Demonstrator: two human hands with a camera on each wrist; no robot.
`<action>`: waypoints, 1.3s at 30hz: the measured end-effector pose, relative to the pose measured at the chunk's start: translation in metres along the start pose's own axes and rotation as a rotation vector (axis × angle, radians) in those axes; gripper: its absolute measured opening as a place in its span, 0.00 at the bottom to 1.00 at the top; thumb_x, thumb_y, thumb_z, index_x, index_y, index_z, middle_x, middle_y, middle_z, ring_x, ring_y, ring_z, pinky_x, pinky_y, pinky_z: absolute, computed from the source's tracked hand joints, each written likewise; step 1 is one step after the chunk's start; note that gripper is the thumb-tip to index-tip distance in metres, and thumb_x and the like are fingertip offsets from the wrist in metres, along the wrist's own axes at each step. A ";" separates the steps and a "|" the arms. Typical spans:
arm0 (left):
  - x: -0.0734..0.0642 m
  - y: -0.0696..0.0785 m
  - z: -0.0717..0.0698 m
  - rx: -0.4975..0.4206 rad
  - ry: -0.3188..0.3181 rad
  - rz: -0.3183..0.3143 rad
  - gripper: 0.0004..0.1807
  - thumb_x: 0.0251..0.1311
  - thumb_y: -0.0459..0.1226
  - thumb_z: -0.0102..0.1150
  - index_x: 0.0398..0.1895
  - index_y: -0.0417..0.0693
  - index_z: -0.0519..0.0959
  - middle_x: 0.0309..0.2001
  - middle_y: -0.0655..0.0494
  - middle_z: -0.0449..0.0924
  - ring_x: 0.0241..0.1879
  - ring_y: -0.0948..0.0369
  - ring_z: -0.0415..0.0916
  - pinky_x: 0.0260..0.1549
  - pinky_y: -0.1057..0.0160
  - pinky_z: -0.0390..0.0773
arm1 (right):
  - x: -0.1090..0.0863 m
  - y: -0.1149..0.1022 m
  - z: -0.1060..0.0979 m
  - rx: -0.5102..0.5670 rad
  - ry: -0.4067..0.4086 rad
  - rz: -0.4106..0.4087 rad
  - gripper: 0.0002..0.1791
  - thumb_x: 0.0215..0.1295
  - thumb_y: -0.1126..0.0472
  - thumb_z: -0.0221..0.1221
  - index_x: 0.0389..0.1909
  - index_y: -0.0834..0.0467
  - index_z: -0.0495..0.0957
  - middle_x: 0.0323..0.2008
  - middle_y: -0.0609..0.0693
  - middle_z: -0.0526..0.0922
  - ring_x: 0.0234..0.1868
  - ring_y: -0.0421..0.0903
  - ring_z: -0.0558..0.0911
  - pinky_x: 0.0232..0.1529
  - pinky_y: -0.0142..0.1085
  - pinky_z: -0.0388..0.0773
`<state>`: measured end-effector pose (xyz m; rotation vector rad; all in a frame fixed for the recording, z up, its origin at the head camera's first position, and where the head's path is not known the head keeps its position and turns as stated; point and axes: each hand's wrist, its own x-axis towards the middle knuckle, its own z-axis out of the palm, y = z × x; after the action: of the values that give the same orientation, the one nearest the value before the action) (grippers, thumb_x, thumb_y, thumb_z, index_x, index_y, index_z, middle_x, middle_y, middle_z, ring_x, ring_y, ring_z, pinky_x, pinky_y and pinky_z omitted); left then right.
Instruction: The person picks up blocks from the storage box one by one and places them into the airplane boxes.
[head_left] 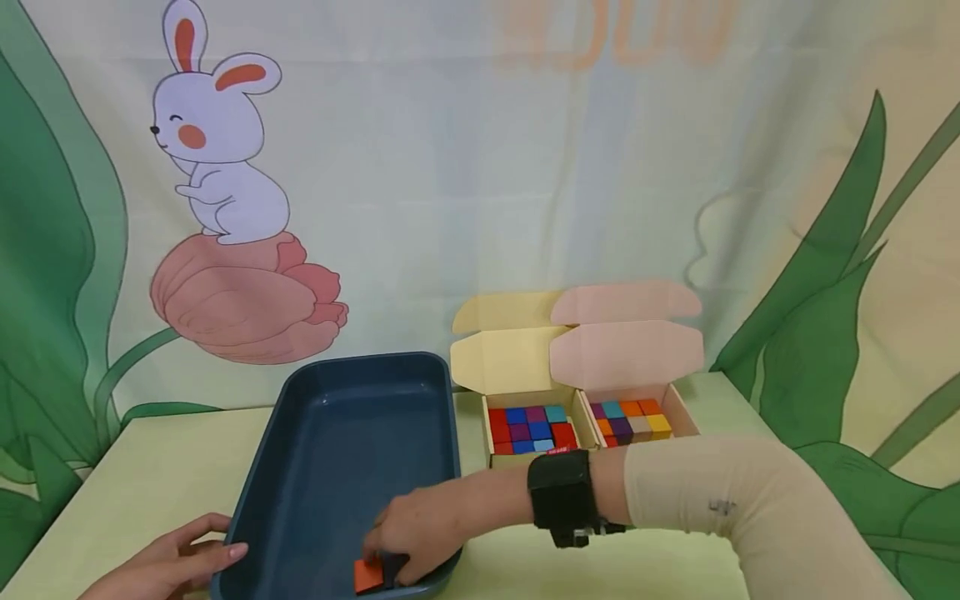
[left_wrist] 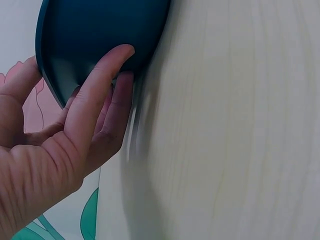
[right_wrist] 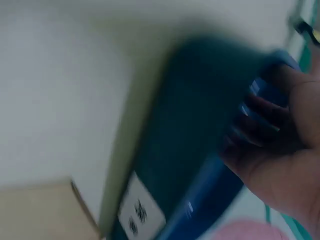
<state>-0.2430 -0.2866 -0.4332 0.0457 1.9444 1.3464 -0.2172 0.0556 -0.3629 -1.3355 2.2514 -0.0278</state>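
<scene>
A deep dark-blue tray (head_left: 360,442) stands on the table in the head view. My left hand (head_left: 176,560) grips its near-left side, thumb at the rim. In the left wrist view the left hand (left_wrist: 65,125) has its thumb and fingers around the tray's edge (left_wrist: 100,30). Inside the tray's near end, my right hand (head_left: 423,533) reaches down with bent fingers. It pinches a dark block (head_left: 392,568), mostly hidden by the hand. An orange block (head_left: 367,577) lies beside it, by the fingertips. The right wrist view is blurred and hides the right hand's (right_wrist: 285,135) fingertips.
Right of the tray are two open boxes, a yellow box (head_left: 489,429) and a pink box (head_left: 681,412), both holding several coloured blocks. Their lids stand up at the back. My right forearm crosses in front of them. A printed cloth (head_left: 450,167) hangs behind the table.
</scene>
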 end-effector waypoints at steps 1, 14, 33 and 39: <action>0.000 0.000 0.001 0.007 0.001 0.001 0.40 0.77 0.51 0.49 0.71 0.27 0.48 0.58 0.35 0.70 0.56 0.41 0.77 0.50 0.47 0.82 | 0.005 -0.002 0.003 0.043 -0.030 0.005 0.20 0.74 0.60 0.61 0.63 0.55 0.72 0.50 0.45 0.82 0.41 0.33 0.78 0.41 0.18 0.74; 0.000 0.000 -0.004 -0.004 -0.010 0.000 0.40 0.78 0.51 0.48 0.71 0.26 0.47 0.59 0.34 0.70 0.56 0.38 0.76 0.51 0.45 0.82 | 0.024 -0.003 0.014 0.194 -0.013 0.029 0.20 0.67 0.68 0.66 0.54 0.53 0.68 0.37 0.45 0.78 0.32 0.39 0.76 0.33 0.21 0.73; 0.004 0.001 0.002 0.014 0.031 -0.025 0.42 0.77 0.53 0.49 0.71 0.26 0.47 0.58 0.34 0.71 0.55 0.40 0.77 0.50 0.45 0.82 | -0.025 0.010 -0.007 -0.040 0.246 0.081 0.11 0.69 0.57 0.67 0.50 0.53 0.83 0.42 0.41 0.85 0.34 0.30 0.75 0.33 0.15 0.72; 0.003 -0.001 0.003 0.026 0.058 -0.045 0.43 0.76 0.54 0.51 0.71 0.27 0.47 0.57 0.33 0.71 0.54 0.38 0.77 0.49 0.45 0.83 | -0.064 0.025 -0.013 -0.006 0.348 0.117 0.08 0.67 0.57 0.68 0.45 0.53 0.85 0.38 0.42 0.87 0.32 0.30 0.78 0.34 0.16 0.73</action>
<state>-0.2434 -0.2832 -0.4362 -0.0245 2.0000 1.3065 -0.2192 0.1182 -0.3321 -1.2787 2.6168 -0.2286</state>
